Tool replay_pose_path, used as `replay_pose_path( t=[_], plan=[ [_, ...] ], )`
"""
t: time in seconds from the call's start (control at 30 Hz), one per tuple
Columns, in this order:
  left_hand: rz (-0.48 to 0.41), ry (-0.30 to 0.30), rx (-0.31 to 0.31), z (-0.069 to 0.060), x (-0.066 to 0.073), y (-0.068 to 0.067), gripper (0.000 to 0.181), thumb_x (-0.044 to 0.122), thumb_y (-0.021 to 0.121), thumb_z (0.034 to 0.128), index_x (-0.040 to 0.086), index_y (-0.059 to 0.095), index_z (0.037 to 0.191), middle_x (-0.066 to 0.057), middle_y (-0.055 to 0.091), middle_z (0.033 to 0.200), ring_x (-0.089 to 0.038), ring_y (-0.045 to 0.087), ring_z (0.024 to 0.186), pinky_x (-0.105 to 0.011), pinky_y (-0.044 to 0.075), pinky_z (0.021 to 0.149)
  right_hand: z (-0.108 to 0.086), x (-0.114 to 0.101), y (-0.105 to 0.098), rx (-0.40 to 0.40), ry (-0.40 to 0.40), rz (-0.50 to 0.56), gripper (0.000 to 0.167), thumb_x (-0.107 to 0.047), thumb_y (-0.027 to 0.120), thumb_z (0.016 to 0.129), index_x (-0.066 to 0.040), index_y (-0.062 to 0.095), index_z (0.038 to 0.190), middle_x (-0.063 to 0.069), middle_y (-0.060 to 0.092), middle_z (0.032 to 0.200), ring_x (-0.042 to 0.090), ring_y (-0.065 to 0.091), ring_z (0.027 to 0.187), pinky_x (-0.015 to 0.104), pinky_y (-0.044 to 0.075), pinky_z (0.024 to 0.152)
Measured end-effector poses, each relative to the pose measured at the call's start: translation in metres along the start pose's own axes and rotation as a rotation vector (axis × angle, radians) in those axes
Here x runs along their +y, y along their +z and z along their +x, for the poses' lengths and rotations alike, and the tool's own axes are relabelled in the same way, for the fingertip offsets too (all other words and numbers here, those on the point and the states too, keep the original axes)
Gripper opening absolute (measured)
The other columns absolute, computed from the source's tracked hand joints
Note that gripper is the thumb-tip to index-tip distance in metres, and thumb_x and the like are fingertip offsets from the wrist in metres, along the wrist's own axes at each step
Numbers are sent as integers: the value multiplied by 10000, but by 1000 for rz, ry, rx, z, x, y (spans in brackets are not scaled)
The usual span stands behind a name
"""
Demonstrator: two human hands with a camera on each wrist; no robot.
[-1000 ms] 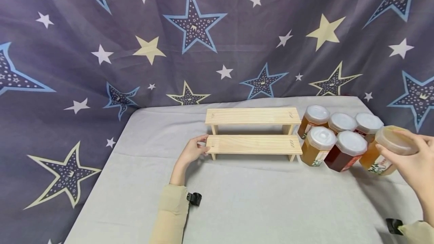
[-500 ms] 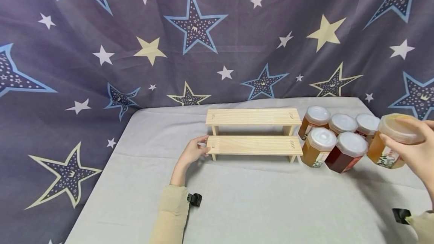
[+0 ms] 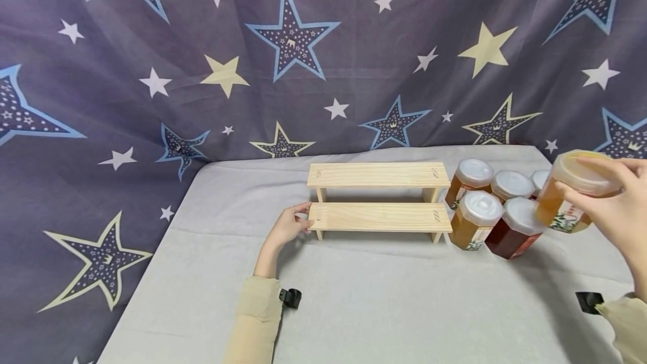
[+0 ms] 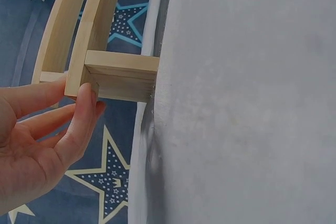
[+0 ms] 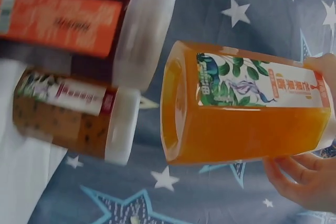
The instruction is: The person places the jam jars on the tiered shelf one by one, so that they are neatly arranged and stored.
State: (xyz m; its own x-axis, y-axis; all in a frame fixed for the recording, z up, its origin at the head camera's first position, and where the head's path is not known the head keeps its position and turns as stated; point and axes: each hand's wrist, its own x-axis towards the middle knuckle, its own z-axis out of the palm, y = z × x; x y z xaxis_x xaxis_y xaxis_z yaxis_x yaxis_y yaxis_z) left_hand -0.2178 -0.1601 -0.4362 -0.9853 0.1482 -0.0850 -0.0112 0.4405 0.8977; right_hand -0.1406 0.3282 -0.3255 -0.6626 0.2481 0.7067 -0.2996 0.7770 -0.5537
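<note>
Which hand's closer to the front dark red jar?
Right. The right hand is right of the dark red jar, holding an orange jar; the left hand grips the wooden stand, farther left.

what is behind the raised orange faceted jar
Head view: parts of a dark-red faceted jar, a white-lidded jar and purple starry fabric; what the orange jar covers cannot be seen.

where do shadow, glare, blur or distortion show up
Head view: a soft shadow on the cloth below the held jar; right wrist view: a glint along that jar, the dark red jar blurred; left wrist view: the wooden shelf looks bowed.
</note>
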Motion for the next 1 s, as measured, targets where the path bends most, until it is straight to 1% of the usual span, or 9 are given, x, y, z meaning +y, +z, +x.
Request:
replay_pose_path(
  t=[0.2, 0.4, 0.57, 0.63, 0.7, 0.77, 0.83, 0.93, 1.0],
  plan=[
    [18, 1, 13, 0, 2, 1, 507, -53, 586, 781, -55, 437, 1266, -220, 542, 1057, -272, 602, 601, -421, 517, 620, 7, -14, 19, -12, -26, -17, 523, 62, 763, 527, -4, 633, 1029, -300, 268, 947, -135, 285, 885, 103, 206, 714],
    [11, 22, 6, 0, 1, 2, 498, -59, 583, 782, -74, 435, 1258, -239, 544, 1058, -329, 603, 621, -426, 517, 607, 13, -26, 42, -47, -26, 41, 520, 53, 773, 534, -21, 641, 1032, -267, 292, 936, -106, 295, 879, 124, 220, 695],
    [0, 19, -3, 0, 0, 2, 502, -59, 587, 785, -81, 427, 1260, -249, 541, 1065, -384, 596, 659, -441, 514, 619, 15, -26, 66, -57, 2, 120, 493, -58, 796, 570, -116, 664, 1041, -102, 411, 960, -28, 334, 891, 158, 272, 699],
    [-4, 19, -14, 0, 0, 1, 502, -65, 583, 786, -96, 417, 1259, -263, 534, 1066, -405, 589, 673, -458, 510, 630, 16, -24, 76, -69, 15, 158, 502, -104, 806, 573, -160, 664, 1052, -10, 433, 983, 24, 353, 905, 178, 305, 703],
    [-10, 19, -20, 0, 0, 0, 500, -79, 576, 784, -115, 409, 1254, -280, 528, 1064, -427, 581, 681, -481, 502, 637, 17, -26, 86, -70, 19, 193, 500, -121, 811, 573, -175, 666, 1048, 22, 436, 994, 47, 362, 912, 176, 326, 705],
    [-14, 19, -23, 0, 1, 0, 497, -91, 572, 781, -122, 408, 1250, -285, 528, 1060, -437, 576, 686, -493, 497, 640, 18, -42, 91, -76, 8, 211, 483, -102, 791, 592, -134, 659, 1056, 16, 424, 972, 66, 362, 901, 170, 317, 704],
    [1, 17, -18, 0, 1, 0, 495, -91, 572, 780, -116, 416, 1249, -272, 536, 1057, -421, 583, 678, -477, 503, 632, 19, -49, 99, -74, -6, 230, 478, -86, 790, 592, -114, 657, 1050, -88, 391, 961, 19, 358, 904, 129, 326, 703],
    [16, 15, -3, 0, 2, 0, 498, -68, 585, 781, -85, 432, 1254, -239, 549, 1059, -368, 598, 652, -429, 515, 616, 19, -68, 108, -87, -24, 224, 470, -54, 770, 612, -72, 642, 1063, -176, 328, 953, -3, 346, 900, 121, 312, 707],
    [24, 24, 2, -1, 2, 0, 503, -57, 591, 780, -76, 434, 1258, -228, 552, 1058, -329, 604, 630, -402, 519, 606, 20, -75, 116, -97, -26, 225, 469, -52, 773, 613, -69, 639, 1062, -180, 321, 951, -2, 351, 905, 110, 328, 712]
  ],
)
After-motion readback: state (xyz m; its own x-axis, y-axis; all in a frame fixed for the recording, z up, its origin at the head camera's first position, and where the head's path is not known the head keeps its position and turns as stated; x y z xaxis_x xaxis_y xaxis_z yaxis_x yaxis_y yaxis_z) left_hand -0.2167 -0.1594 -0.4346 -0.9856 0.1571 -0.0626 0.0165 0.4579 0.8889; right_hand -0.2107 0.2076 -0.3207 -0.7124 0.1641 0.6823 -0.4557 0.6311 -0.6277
